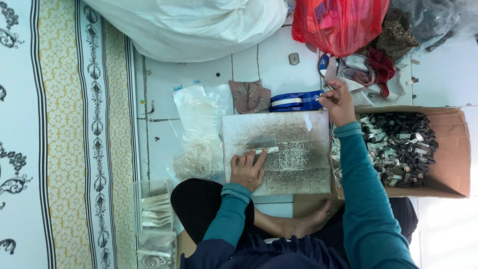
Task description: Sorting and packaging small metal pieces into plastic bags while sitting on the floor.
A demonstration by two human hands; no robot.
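Note:
I sit cross-legged on a tiled floor with a worn white board (pixel 294 164) in front of my knees. My left hand (pixel 247 169) rests on the board, fingers pressing a small clear packet (pixel 261 149) flat against it. My right hand (pixel 338 102) is raised past the board's far right corner, fingers pinched together near a blue and white striped roll (pixel 297 101); whether anything sits between the fingertips cannot be made out. Both arms wear teal sleeves.
A cardboard box (pixel 450 149) full of several small dark and silver pieces stands at the right. Clear plastic bags (pixel 199 134) lie left of the board, and a clear container (pixel 154 209) of packets near my knee. A big white sack (pixel 194 25), a red bag (pixel 338 22) and rags lie beyond.

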